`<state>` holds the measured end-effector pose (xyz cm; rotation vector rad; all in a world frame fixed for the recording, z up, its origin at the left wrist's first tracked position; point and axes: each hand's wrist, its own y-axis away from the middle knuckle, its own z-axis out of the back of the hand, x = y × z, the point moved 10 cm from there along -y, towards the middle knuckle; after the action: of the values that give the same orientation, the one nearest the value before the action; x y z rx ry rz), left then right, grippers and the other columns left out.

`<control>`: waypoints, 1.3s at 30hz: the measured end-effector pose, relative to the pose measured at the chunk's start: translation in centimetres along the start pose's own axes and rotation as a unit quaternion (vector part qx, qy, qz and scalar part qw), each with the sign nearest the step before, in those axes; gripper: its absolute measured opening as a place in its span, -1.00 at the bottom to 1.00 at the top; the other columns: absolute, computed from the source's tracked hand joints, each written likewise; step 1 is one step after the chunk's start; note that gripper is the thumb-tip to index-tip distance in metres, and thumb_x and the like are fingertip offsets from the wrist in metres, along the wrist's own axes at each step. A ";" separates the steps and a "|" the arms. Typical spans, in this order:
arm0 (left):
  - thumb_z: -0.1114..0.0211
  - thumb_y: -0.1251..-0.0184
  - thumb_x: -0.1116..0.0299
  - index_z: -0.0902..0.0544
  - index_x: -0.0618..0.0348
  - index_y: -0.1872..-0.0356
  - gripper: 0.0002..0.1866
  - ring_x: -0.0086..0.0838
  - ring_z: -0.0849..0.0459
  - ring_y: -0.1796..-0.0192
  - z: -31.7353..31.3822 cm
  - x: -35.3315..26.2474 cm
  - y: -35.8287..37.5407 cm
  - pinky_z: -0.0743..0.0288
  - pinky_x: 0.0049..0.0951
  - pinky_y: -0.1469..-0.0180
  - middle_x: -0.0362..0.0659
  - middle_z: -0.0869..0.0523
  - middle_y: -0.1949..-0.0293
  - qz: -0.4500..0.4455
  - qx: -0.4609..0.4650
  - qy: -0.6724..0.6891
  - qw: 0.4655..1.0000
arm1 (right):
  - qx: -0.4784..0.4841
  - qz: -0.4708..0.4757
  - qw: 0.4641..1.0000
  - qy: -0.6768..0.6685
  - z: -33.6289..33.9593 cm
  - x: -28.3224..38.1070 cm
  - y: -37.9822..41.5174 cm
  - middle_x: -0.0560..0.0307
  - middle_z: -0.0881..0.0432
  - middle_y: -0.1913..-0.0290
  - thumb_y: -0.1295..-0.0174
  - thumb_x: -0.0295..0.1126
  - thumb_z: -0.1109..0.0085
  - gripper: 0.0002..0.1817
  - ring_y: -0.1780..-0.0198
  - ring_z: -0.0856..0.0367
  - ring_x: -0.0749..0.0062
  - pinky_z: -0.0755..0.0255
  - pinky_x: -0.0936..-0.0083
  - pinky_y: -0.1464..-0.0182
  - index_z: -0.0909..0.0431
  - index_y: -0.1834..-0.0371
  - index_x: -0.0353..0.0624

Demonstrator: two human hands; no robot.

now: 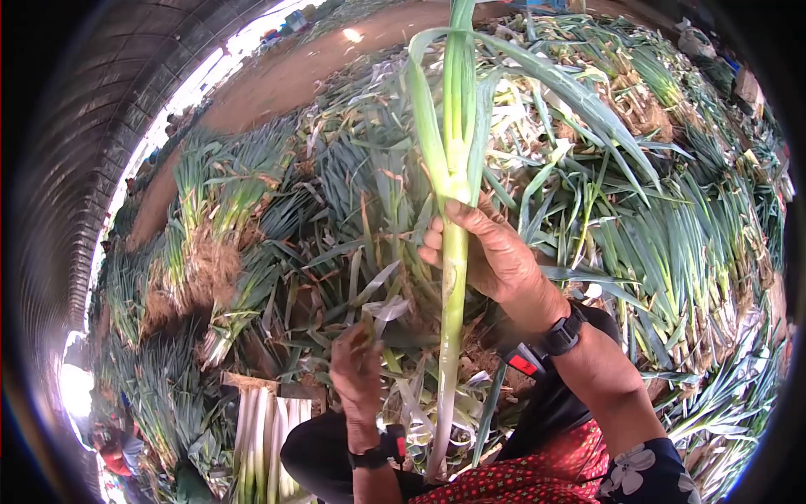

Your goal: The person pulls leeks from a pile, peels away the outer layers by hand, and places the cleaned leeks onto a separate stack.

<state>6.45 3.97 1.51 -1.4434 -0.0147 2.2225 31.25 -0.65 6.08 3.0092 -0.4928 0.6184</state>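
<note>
One leek (454,260) is gripped by right fingers (475,221), left fingers (358,339) unclear, over littered ground (260,88) near arched roofing (109,84).

Farm shed (92,126): ribbed arched roof (105,71), earth floor (277,80), leek heaps (684,260).

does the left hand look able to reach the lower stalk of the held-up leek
Probably yes: the right hand grips the leek higher up, leaving its lower stalk free, and nothing visible blocks the left hand.
</note>
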 end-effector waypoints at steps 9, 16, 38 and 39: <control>-0.52 0.11 0.53 -0.50 0.15 -0.08 -0.39 -0.04 -0.54 0.00 -6.3 -13.5 -2.1 -0.47 -0.16 -0.05 0.03 -0.53 0.01 -0.276 0.061 -0.146 0.948 | 0.026 -0.019 0.992 0.123 -0.2 -4.1 0.2 0.04 -0.55 0.00 -0.29 -0.50 -0.24 -0.48 -0.06 -0.58 0.34 -0.55 0.32 -0.11 -0.24 -0.26 -0.16; -0.41 0.01 0.62 -0.53 0.14 0.20 -0.66 -0.14 -0.59 0.19 -7.7 -10.9 -0.7 -0.50 -0.21 0.18 -0.07 -0.59 0.27 -0.216 0.078 -0.155 0.961 | -0.036 -0.027 0.974 0.221 2.0 -5.0 0.2 0.09 -0.64 0.13 -0.26 -0.44 -0.32 -0.56 0.13 -0.67 0.42 -0.62 0.48 0.07 -0.38 -0.14 -0.27; -0.20 -0.38 0.52 -0.54 0.14 0.30 -0.95 -0.52 -0.55 0.25 3.2 -3.7 2.1 -0.48 -0.46 0.20 -0.21 -0.61 0.35 -0.002 -0.176 0.237 0.955 | -0.088 0.029 0.963 0.254 2.9 0.4 -0.1 0.14 -0.63 0.28 -0.27 -0.42 -0.29 -0.72 0.36 -0.60 0.54 -0.55 0.61 0.38 -0.51 0.02 -0.30; -0.20 -0.38 0.52 -0.54 0.14 0.30 -0.95 -0.52 -0.55 0.25 4.0 -3.0 1.6 -0.48 -0.46 0.20 -0.21 -0.61 0.35 -0.004 -0.177 0.236 0.955 | -0.087 0.040 0.965 0.245 3.0 0.9 -0.1 0.14 -0.62 0.27 -0.27 -0.43 -0.29 -0.74 0.36 -0.60 0.54 -0.54 0.62 0.39 -0.51 0.04 -0.30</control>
<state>3.37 2.36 5.41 -2.1339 -0.2694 1.8755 33.22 -1.15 3.65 2.5479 -0.5961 1.2067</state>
